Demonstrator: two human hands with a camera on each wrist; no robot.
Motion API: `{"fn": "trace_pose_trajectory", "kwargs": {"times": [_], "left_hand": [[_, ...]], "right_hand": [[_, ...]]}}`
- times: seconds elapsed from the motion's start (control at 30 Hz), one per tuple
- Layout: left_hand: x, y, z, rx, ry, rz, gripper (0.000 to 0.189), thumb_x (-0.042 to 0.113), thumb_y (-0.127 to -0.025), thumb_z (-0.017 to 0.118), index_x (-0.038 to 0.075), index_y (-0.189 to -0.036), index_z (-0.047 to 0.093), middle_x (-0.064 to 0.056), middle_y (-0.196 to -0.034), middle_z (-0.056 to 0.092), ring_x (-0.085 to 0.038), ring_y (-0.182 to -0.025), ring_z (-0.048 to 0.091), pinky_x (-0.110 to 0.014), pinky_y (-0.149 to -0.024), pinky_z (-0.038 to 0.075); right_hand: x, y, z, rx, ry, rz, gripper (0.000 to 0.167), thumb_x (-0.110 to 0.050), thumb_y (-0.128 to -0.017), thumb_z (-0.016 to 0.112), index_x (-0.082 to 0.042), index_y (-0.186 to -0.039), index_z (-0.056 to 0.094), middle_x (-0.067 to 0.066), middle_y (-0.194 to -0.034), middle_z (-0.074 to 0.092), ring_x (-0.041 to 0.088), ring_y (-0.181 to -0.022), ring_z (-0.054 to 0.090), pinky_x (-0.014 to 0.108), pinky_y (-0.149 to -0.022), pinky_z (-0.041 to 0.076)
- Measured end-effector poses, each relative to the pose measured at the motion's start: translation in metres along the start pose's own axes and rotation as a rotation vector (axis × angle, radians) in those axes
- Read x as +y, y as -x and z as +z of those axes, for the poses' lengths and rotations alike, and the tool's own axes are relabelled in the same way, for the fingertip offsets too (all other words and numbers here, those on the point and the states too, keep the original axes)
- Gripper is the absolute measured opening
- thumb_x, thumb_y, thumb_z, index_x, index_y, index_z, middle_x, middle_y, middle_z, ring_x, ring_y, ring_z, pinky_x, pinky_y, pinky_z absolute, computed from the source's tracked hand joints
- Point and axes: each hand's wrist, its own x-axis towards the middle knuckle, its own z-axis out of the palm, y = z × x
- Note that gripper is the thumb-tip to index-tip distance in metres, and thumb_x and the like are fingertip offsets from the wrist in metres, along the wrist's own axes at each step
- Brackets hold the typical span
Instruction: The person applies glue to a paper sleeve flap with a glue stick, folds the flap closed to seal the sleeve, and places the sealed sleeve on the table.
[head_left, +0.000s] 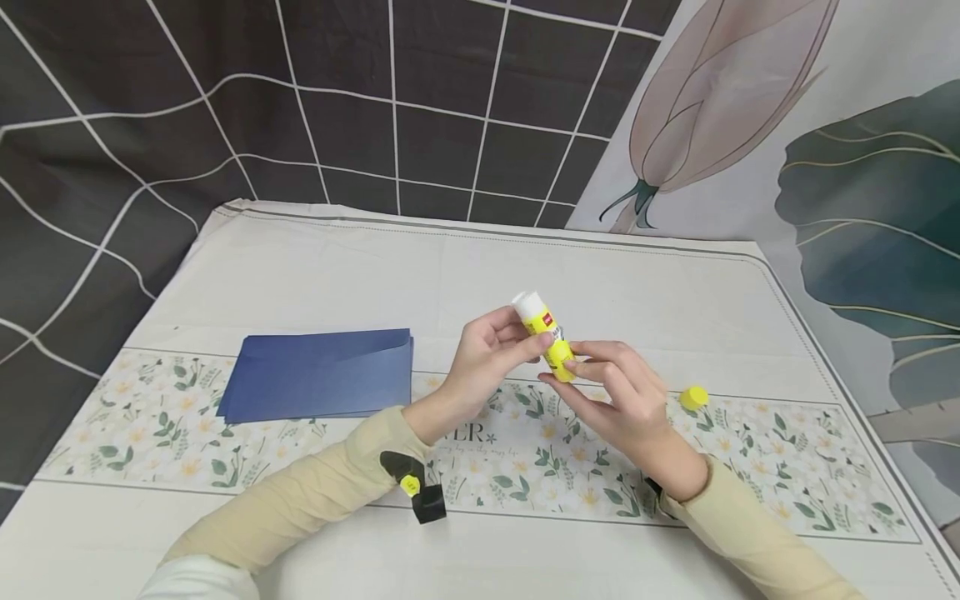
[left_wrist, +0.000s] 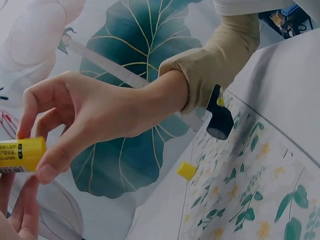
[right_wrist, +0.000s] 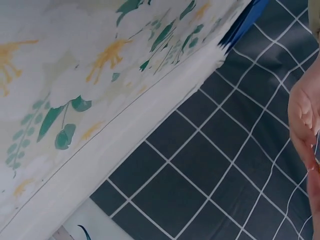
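A yellow glue stick with a white upper end is held tilted above the table, its cap off. My left hand grips the barrel, thumb across its front. At the lower end, the fingertips of my right hand pinch the yellow base. The left wrist view shows the right hand on the end of the glue stick, with part of the left hand below. Only part of a hand shows at the edge of the right wrist view.
The yellow cap lies on the table right of my right hand. A stack of dark blue envelopes lies to the left. The tablecloth is pale with a floral band. Behind it hangs a dark gridded curtain.
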Motion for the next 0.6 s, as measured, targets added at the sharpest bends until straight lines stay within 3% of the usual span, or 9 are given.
{"fn": "trace_pose_trajectory", "kwargs": {"times": [0.1,0.33,0.43,0.5,0.6], "left_hand": [[0.002,0.001,0.0,0.021,-0.031,0.013,0.034,0.0,-0.086,0.062,-0.01,-0.118,0.056,-0.025,-0.109,0.064,-0.004,-0.085,0.065,-0.021,-0.079,0.054],[0.008,0.006,0.0,0.054,-0.195,-0.014,0.031,0.006,-0.081,0.073,-0.002,-0.108,0.062,-0.016,-0.102,0.066,-0.006,-0.073,0.064,-0.024,-0.069,0.054],[0.009,0.008,-0.001,0.061,-0.268,-0.009,0.034,0.009,-0.078,0.077,0.001,-0.109,0.064,-0.013,-0.103,0.066,-0.008,-0.07,0.064,-0.023,-0.062,0.053],[0.009,0.01,-0.002,0.069,-0.317,0.006,0.035,0.012,-0.077,0.079,0.004,-0.108,0.066,-0.01,-0.104,0.067,-0.01,-0.067,0.061,-0.02,-0.057,0.05],[0.009,0.011,-0.005,0.08,-0.392,0.036,0.034,0.016,-0.074,0.082,0.009,-0.105,0.069,-0.003,-0.103,0.07,-0.013,-0.066,0.057,-0.019,-0.054,0.043]], "right_hand": [[-0.001,-0.001,-0.003,-0.061,-0.017,0.017,0.033,-0.027,-0.086,0.072,0.003,-0.073,0.064,0.016,-0.078,0.069,0.028,-0.067,0.064,0.029,-0.065,0.055],[0.0,0.003,-0.019,-0.212,-0.014,0.101,0.036,-0.035,-0.088,0.069,-0.001,-0.077,0.069,0.014,-0.088,0.07,0.028,-0.079,0.063,0.024,-0.084,0.052],[0.006,0.004,-0.034,-0.337,0.1,0.181,0.037,-0.041,-0.087,0.067,-0.005,-0.082,0.07,0.011,-0.094,0.071,0.028,-0.09,0.062,0.028,-0.074,0.053],[0.012,0.004,-0.047,-0.44,0.206,0.273,0.033,-0.04,-0.081,0.072,-0.008,-0.085,0.071,0.009,-0.099,0.071,0.03,-0.099,0.06,0.036,-0.064,0.053],[0.021,0.006,-0.066,-0.612,0.367,0.439,0.03,-0.031,-0.071,0.081,-0.009,-0.09,0.072,0.011,-0.106,0.07,0.034,-0.109,0.054,0.046,-0.063,0.052]]}}
